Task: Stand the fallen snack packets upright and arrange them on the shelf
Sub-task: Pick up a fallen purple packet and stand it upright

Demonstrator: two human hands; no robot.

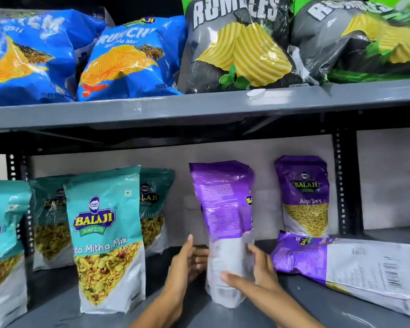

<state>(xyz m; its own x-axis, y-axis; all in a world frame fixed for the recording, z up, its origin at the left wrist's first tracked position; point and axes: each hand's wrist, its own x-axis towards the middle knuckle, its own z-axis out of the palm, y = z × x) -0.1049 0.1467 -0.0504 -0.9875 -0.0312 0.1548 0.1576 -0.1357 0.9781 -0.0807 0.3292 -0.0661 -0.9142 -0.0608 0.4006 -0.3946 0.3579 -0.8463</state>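
Note:
A purple snack packet point(225, 209) stands upright on the lower shelf point(258, 313), turned so its printed back faces me. My right hand point(253, 273) grips its white lower part, thumb across the front. My left hand point(187, 259) is beside the packet's left edge with fingers spread, touching or nearly touching it. Another purple packet point(304, 197) stands upright at the back right. A third purple packet point(355, 263) lies fallen on its side, back up, on the right of the shelf.
Several teal Balaji mix packets point(107, 235) stand upright on the left of the lower shelf. The upper shelf point(199, 110) holds blue chip bags point(130, 60) and grey Rumbles bags point(239, 48). A black slotted upright point(346, 183) rises at the back right.

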